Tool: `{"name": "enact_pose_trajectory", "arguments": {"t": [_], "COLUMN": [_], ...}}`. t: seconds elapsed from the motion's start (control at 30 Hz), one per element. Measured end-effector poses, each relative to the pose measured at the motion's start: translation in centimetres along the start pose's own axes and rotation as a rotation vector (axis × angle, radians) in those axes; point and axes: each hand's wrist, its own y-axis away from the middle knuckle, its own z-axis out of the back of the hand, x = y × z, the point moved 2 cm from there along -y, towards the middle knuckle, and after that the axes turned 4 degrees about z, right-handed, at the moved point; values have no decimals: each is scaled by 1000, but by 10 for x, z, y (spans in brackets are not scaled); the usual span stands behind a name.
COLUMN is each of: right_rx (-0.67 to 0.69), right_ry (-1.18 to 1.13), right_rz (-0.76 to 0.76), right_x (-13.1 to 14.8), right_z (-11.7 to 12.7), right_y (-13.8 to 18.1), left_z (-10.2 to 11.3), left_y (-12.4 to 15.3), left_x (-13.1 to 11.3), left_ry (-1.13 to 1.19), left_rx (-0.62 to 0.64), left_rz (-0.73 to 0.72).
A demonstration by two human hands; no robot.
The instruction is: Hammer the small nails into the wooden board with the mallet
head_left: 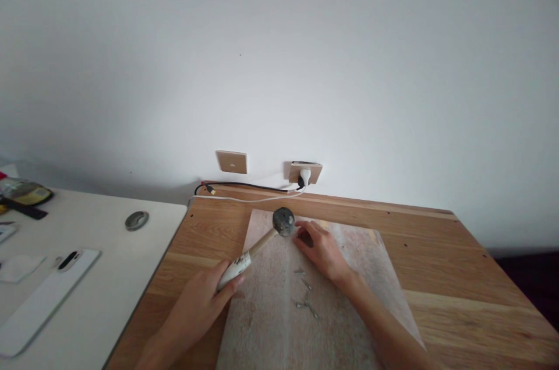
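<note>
- Dark-grey round-headed mallet [262,242], centre: tan shaft, white dark-flecked grip
- Pinkish-grey rectangular board [262,323], lower centre: mottled
- Brown wooden tabletop [471,314], lower right: streaked grain
- Gold square wall plate [231,161], mid-frame

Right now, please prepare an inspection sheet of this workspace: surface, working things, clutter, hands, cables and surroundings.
Surface: worn, pale board on a wooden table.
Working things: mallet, its dark head over the board's far part, contact unclear; small metal pieces scattered on the board.
Clutter: on the white table at left, a grey ring and a long white object, among others.
Hands: left hand grips the mallet's handle; right hand is beside its head, any held item hard to make out.
Cables: black cable and white cable near the far edge; white plug in the socket.
Surroundings: pale wall behind, with another plate.
</note>
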Motion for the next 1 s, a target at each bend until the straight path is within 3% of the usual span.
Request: {"name": "enact_pose_trajectory", "arguments": {"t": [0.17,0.33,0.5,0.73,1.0], "right_rx": [-24,-57,54,193,43], "right_ry": [7,10,-26,-51,6], "right_rz": [-25,-59,9,82,-24], "right_x": [0,-1,16,27,-3], "right_z": [12,27,24,20,38], "right_y": [11,37,57,48,27], "left_z": [-6,-10,-13,-17,-13], "left_y": [-7,-11,-14,-10,1], "left_x": [-21,-26,-25,-21,-2], "left_ry": [-93,-187,-240,-42,23], "left_rx": [25,44,22,39,-9], "left_rz": [-33,-20,-15,-37,-11]}}
